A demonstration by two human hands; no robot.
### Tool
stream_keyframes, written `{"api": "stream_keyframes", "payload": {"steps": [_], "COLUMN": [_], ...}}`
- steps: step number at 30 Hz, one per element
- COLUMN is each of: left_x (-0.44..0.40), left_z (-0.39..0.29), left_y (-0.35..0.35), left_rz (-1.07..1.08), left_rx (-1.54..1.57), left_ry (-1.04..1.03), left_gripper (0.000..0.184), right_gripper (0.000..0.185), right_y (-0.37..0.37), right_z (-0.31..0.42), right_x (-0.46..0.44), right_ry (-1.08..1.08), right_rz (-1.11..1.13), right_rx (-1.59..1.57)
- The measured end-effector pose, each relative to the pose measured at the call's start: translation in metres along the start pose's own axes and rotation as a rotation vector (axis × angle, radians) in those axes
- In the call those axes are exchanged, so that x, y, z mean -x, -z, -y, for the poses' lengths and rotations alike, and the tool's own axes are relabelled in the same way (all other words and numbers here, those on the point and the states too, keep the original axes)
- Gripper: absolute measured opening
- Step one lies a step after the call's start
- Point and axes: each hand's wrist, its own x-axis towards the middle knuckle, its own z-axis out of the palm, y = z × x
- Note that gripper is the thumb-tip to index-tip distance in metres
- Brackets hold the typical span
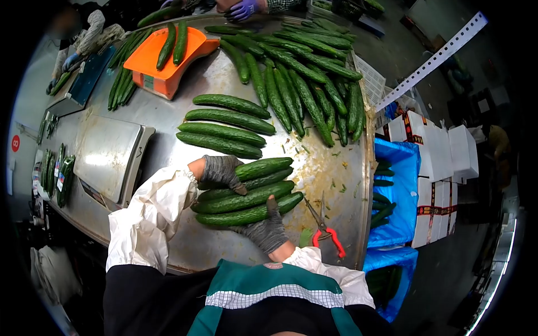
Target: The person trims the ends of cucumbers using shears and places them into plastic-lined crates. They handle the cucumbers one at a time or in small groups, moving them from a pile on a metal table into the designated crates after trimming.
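Several long green cucumbers (244, 198) lie side by side on the metal table in front of me. My left hand (223, 172), in a grey glove, grips the group from its far side, thumb across the top. From the near side my right hand (267, 228), also gloved, holds them with its thumb up over the nearest cucumber; its other fingers are partly hidden underneath. Just to the right lie scissors (323, 228) with red handles, blades partly open. Beyond my hands rests a separate row of cucumbers (224, 130).
A large cucumber pile (305, 73) covers the far right. An orange scale (162, 84) bears two cucumbers; a flat metal scale (109, 157) stands left. Blue-lined crates (400, 190) and white boxes (437, 145) stand right. A co-worker's purple glove (244, 10) shows across the table (330, 162).
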Motion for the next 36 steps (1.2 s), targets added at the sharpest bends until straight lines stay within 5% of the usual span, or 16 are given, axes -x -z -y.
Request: {"api": "stream_keyframes", "payload": {"steps": [2,7,8,10,14,23,26,30,36], "left_x": [0.01,0.016,0.014,0.012,-0.017,-0.063,-0.059,-0.047,-0.014], "left_z": [-0.01,-0.041,-0.041,-0.055,-0.065,-0.069,-0.061,-0.044,-0.007], "left_y": [0.004,0.059,0.073,0.098,0.158,0.188,0.189,0.189,0.173], "left_rz": [-0.165,-0.19,-0.196,-0.149,-0.249,-0.369,-0.513,-0.674,-1.094], "left_rx": [-0.158,-0.318,-0.207,-0.036,-0.509,-0.924,-0.84,-0.758,-0.456], "left_ry": [-0.176,-0.098,-0.268,-0.245,0.023,0.025,0.023,0.009,-0.306], "left_gripper": [0.053,0.054,0.059,0.061,0.067,0.075,0.077,0.075,0.044], "right_gripper": [0.086,0.077,0.076,0.074,0.07,0.057,0.064,0.077,0.059], "right_y": [-0.005,-0.037,-0.048,-0.069,-0.106,-0.13,-0.135,-0.104,-0.103], "right_z": [0.002,0.021,0.026,0.036,0.048,0.075,0.083,0.104,0.108], "right_x": [-0.014,-0.064,-0.077,-0.103,-0.146,-0.193,-0.198,-0.217,-0.173], "right_ry": [-0.012,-0.048,-0.045,0.032,0.077,0.13,0.001,-0.164,-0.152], "right_rz": [0.037,0.074,0.071,0.061,-0.036,-0.003,-0.235,-0.194,-0.053], "right_rx": [-0.013,0.032,0.022,0.109,-0.079,-0.114,-0.081,-0.124,0.101]}}
